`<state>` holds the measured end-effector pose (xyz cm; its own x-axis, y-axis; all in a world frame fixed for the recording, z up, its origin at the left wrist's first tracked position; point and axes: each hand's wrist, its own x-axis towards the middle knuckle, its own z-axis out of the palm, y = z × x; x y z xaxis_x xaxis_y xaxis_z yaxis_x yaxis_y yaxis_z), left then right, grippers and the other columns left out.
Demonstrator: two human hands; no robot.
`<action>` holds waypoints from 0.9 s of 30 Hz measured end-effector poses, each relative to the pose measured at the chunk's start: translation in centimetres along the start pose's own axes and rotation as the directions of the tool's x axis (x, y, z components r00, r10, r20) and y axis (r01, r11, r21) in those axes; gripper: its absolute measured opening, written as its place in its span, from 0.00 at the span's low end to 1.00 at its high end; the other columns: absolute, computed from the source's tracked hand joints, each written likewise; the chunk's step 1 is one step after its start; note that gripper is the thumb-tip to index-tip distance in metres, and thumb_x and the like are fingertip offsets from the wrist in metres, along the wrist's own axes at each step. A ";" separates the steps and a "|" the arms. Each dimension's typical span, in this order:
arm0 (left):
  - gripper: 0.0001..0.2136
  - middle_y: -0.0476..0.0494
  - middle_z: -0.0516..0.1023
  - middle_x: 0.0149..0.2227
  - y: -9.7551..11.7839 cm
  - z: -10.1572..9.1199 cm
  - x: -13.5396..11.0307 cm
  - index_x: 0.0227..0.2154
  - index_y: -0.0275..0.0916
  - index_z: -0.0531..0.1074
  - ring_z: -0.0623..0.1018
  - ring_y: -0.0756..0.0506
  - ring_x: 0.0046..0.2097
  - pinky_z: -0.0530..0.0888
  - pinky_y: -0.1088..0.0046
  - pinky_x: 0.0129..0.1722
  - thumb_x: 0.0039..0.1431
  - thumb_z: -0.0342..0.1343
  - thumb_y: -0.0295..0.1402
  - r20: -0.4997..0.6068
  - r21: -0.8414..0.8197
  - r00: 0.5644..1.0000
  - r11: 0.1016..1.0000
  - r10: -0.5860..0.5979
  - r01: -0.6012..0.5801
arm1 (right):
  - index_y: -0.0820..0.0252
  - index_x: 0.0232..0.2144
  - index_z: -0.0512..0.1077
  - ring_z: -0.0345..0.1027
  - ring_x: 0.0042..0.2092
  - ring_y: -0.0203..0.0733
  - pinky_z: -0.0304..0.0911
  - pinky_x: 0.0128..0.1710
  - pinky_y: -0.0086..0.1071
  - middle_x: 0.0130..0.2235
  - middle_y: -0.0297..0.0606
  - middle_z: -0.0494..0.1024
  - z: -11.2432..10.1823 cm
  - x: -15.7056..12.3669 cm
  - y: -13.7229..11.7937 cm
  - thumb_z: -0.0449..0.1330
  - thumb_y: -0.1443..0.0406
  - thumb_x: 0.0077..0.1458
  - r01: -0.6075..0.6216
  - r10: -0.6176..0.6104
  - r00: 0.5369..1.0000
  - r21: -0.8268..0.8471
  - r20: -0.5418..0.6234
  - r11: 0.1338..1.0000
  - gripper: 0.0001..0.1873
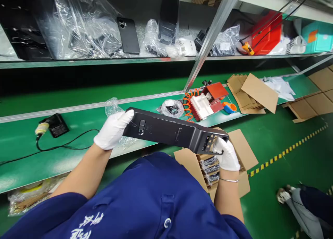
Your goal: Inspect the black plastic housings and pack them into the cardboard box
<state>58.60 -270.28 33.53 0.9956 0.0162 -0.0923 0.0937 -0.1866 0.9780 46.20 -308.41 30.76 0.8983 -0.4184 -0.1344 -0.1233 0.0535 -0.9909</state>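
Observation:
A long black metal bracket with slots and holes is held level above my lap, between both gloved hands. My left hand wraps its left end, fingers closed over the top edge. My right hand grips the bent right end from below. Under that end stands an open cardboard box with several bagged black parts inside. An empty clear plastic bag lies on the green bench behind my left hand.
On the green bench lie a black power adapter with its cable, a red and white fixture, an orange coiled hose and flat cardboard sheets. The shelf above holds a phone and bagged parts. Another person's shoe is at lower right.

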 end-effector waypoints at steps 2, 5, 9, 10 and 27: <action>0.28 0.46 0.73 0.25 -0.8 -0.2 0.4 0.22 0.40 0.72 0.70 0.46 0.28 0.72 0.67 0.29 0.42 0.63 0.64 -0.047 -0.086 0.997 0.995 -0.062 0.058 | 0.54 0.25 0.63 0.50 0.19 0.32 0.59 0.20 0.29 0.18 0.23 0.56 0.7 0.2 0.1 0.67 0.53 0.50 -0.048 0.045 0.998 0.083 0.037 0.995 0.18; 0.27 0.47 0.72 0.25 -2.1 -1.1 1.0 0.21 0.40 0.71 0.70 0.47 0.27 0.71 0.68 0.28 0.42 0.65 0.63 -0.085 -0.134 0.991 0.987 -0.102 0.090 | 0.55 0.29 0.67 0.48 0.20 0.31 0.59 0.21 0.27 0.20 0.22 0.57 1.5 0.5 0.6 0.66 0.53 0.52 -0.109 0.095 0.993 0.228 0.070 0.967 0.16; 0.26 0.47 0.73 0.25 -3.0 -2.7 1.5 0.22 0.39 0.70 0.71 0.48 0.27 0.71 0.70 0.28 0.47 0.64 0.60 -0.049 -0.153 0.994 0.985 -0.093 0.085 | 0.55 0.32 0.71 0.50 0.21 0.33 0.60 0.21 0.28 0.21 0.26 0.61 2.2 1.1 1.9 0.64 0.57 0.56 -0.179 0.167 0.984 0.277 0.066 0.944 0.09; 0.25 0.47 0.74 0.25 -3.1 -3.1 1.6 0.23 0.38 0.70 0.71 0.48 0.27 0.72 0.70 0.28 0.49 0.63 0.59 -0.028 -0.152 0.996 0.985 -0.087 0.082 | 0.55 0.33 0.73 0.51 0.20 0.33 0.61 0.21 0.29 0.21 0.26 0.62 2.5 1.3 2.2 0.64 0.58 0.57 -0.199 0.189 0.980 0.289 0.063 0.936 0.08; 0.17 0.44 0.82 0.32 -4.4 -13.3 8.1 0.35 0.46 0.79 0.82 0.42 0.46 0.78 0.62 0.51 0.66 0.53 0.53 0.471 0.152 0.422 0.400 0.775 -0.904 | 0.57 0.36 0.81 0.78 0.39 0.51 0.77 0.34 0.40 0.40 0.46 0.84 10.3 -1.3 6.3 0.69 0.64 0.40 -0.583 0.557 0.812 0.203 0.173 0.787 0.16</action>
<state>66.26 -256.28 30.96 0.4923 -0.5999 0.6307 -0.8624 -0.2382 0.4466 48.60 -298.23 24.67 0.7337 -0.1531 -0.6620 -0.5350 0.4704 -0.7017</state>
